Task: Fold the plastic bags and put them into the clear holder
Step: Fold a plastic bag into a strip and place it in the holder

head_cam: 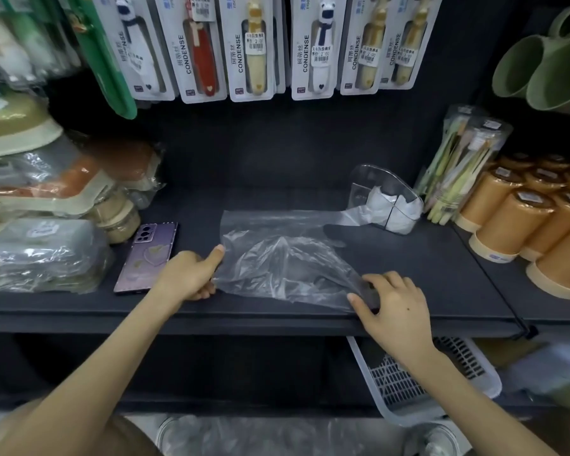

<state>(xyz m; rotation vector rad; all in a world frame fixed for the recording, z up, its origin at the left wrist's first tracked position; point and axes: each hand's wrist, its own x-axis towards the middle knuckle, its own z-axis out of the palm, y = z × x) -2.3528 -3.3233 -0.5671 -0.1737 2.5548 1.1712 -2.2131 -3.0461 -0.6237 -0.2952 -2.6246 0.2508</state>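
Read "CONDENSE", printed vertically, on hanging blister packs (186,54). I counted same word on five cards in row; sixth at left showed only "NSE". Chinese characters beside it too small for me to make out. White price stickers (255,43) on packs read "2.00". Lid labels on orange cups (507,222) blurred, unreadable.

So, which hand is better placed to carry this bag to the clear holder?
Right, probably. The right hand pinches the plastic bag at its near right corner, and the clear holder stands at the back right. The left hand holds its left edge, farther away.
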